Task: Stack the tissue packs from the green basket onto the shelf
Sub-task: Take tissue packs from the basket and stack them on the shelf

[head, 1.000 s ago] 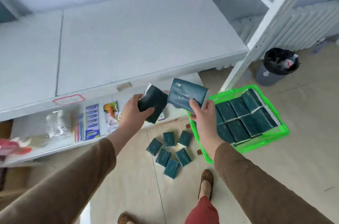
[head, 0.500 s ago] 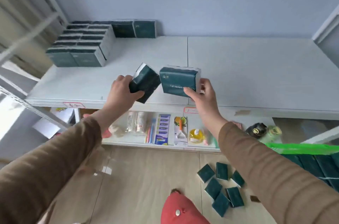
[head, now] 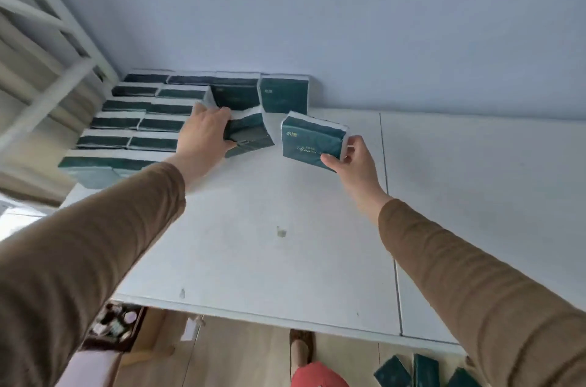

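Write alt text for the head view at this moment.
A person reaches over a white shelf, each hand holding a dark green tissue pack: the left hand holds the left pack beside the stacked packs along the wall, the right hand holds the right pack nearby.

dark green packs (head: 152,120) with white edges and gold lettering; white shelf (head: 285,228); pale blue wall (head: 317,21); brown sleeves (head: 95,243); beige floor (head: 237,355); red trouser leg (head: 317,377); brown shoe (head: 301,345).
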`<state>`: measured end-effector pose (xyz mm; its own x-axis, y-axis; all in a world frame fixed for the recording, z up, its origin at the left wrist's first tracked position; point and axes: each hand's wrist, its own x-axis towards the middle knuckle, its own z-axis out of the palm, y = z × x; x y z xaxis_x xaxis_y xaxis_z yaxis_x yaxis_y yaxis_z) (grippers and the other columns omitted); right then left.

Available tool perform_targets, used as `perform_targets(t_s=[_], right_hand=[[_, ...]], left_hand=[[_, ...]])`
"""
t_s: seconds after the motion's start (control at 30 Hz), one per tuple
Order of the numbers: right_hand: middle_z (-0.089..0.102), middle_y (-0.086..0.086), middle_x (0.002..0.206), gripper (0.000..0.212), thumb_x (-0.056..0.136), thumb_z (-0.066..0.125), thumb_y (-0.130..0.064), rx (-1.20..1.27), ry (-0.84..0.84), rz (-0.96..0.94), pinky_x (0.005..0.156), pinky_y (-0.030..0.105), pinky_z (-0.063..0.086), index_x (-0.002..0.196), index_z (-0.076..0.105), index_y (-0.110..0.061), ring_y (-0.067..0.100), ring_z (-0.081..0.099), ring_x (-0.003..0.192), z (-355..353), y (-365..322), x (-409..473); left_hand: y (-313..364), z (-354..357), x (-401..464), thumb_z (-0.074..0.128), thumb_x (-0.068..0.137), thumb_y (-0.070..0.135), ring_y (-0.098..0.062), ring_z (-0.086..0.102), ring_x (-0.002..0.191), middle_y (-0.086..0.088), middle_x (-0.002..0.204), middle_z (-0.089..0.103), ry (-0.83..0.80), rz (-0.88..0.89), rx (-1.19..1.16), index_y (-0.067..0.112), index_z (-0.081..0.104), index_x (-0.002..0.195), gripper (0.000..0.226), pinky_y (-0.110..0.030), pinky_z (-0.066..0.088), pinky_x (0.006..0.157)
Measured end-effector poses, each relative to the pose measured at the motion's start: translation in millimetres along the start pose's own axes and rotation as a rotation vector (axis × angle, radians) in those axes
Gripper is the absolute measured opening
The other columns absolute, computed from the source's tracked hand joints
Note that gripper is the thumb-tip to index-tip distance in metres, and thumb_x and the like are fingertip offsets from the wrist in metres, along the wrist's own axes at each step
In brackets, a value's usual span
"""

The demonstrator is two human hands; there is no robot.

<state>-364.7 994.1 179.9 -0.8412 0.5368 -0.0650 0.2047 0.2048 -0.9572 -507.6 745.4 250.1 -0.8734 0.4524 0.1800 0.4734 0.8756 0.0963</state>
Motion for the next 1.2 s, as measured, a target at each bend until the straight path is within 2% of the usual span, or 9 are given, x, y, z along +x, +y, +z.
perform_targets(t_s=[0.23, 0.3, 0.37, 0.53, 0.67, 0.8, 0.9, 1.03, 1.2], right_hand=[[0.061, 0.002, 0.094, 0.036, 0.078, 0.079, -0.025, -0.007, -0.050, 0.014, 0.081, 0.044, 0.051, 0.091, 0.047, -0.014, 0.017, 0.059, 0.079, 54.8, -6.3, 90.4], [0.062, 0.012, 0.093, 0.036, 0.076, 0.079, -0.021, -0.032, -0.056, 0.022, 0.080, 0.046, 0.052, 0.087, 0.047, -0.010, 0.020, 0.059, 0.074, 65.8, -6.0, 105.7], [0.063, 0.022, 0.097, 0.039, 0.072, 0.080, -0.024, -0.057, -0.044, 0.018, 0.079, 0.048, 0.056, 0.093, 0.053, -0.005, 0.029, 0.064, 0.076, 76.0, -3.4, 118.0], [0.047, 0.005, 0.118, 0.046, 0.081, 0.076, -0.027, -0.072, 0.012, 0.034, 0.088, 0.030, 0.049, 0.117, 0.052, -0.012, 0.018, 0.058, 0.095, 96.6, -10.5, 128.8], [0.049, 0.007, 0.121, 0.049, 0.082, 0.075, -0.022, -0.043, 0.056, 0.054, 0.087, 0.031, 0.049, 0.122, 0.048, -0.011, 0.018, 0.058, 0.093, 99.8, -14.4, 123.2], [0.045, 0.003, 0.121, 0.050, 0.085, 0.071, -0.019, -0.088, 0.061, 0.040, 0.095, 0.035, 0.048, 0.126, 0.045, -0.011, 0.022, 0.056, 0.104, 82.2, -10.4, 94.7], [0.046, 0.005, 0.124, 0.046, 0.087, 0.068, -0.018, -0.154, 0.065, -0.020, 0.099, 0.034, 0.046, 0.128, 0.048, -0.012, 0.022, 0.054, 0.112, 55.8, -6.0, 57.7], [0.051, 0.002, 0.123, 0.037, 0.087, 0.065, -0.021, -0.283, 0.091, -0.100, 0.098, 0.037, 0.045, 0.123, 0.055, -0.017, 0.022, 0.050, 0.116, 12.0, 4.3, -12.3], [0.055, 0.002, 0.120, 0.032, 0.087, 0.063, -0.018, -0.408, 0.192, -0.167, 0.094, 0.026, 0.037, 0.119, 0.058, -0.016, 0.022, 0.046, 0.115, -52.9, 25.0, -134.4]], left_hand=[[-33.7, 33.3, 97.4, 0.081, 0.077, 0.018, -0.031, 0.044, 0.108, -0.007, 0.115, 0.052, -0.048, 0.091, 0.204, 0.015, 0.056, 0.120, 0.050, -0.046, 0.048, 0.088], [-41.3, 41.1, 110.6, 0.081, 0.075, 0.014, -0.033, 0.043, 0.109, -0.010, 0.119, 0.045, -0.048, 0.089, 0.264, 0.012, 0.056, 0.119, 0.051, -0.046, 0.047, 0.090], [-47.9, 47.4, 117.8, 0.082, 0.073, 0.013, -0.034, 0.044, 0.108, -0.012, 0.119, 0.044, -0.043, 0.061, 0.291, 0.008, 0.055, 0.117, 0.052, -0.047, 0.048, 0.090], [-50.0, 53.9, 124.1, 0.083, 0.072, 0.014, -0.035, 0.047, 0.106, -0.016, 0.114, 0.050, -0.016, 0.017, 0.170, 0.006, 0.044, 0.120, 0.062, -0.047, 0.047, 0.088], [-49.0, 47.7, 115.9, 0.079, 0.078, 0.021, -0.035, 0.046, 0.106, -0.016, 0.113, 0.051, -0.006, 0.038, 0.110, 0.006, 0.047, 0.119, 0.054, -0.047, 0.047, 0.088], [-40.3, 40.3, 87.9, 0.074, 0.082, 0.019, -0.035, 0.042, 0.117, -0.014, 0.128, 0.044, -0.004, 0.042, 0.040, 0.010, 0.045, 0.129, 0.055, -0.047, 0.048, 0.088], [-21.2, 34.2, 55.6, 0.065, 0.082, 0.011, -0.034, 0.041, 0.118, -0.012, 0.130, 0.045, 0.021, 0.068, -0.013, 0.012, 0.046, 0.132, 0.054, -0.047, 0.044, 0.097], [21.6, 32.0, -8.4, 0.068, 0.086, 0.026, -0.033, 0.041, 0.120, -0.011, 0.132, 0.045, 0.014, 0.169, -0.030, 0.012, 0.046, 0.134, 0.055, -0.044, 0.041, 0.102], [101.0, 27.9, -117.8, 0.069, 0.085, 0.030, -0.029, 0.042, 0.121, -0.006, 0.132, 0.046, 0.028, 0.327, -0.104, 0.018, 0.048, 0.130, 0.051, -0.044, 0.041, 0.100]])
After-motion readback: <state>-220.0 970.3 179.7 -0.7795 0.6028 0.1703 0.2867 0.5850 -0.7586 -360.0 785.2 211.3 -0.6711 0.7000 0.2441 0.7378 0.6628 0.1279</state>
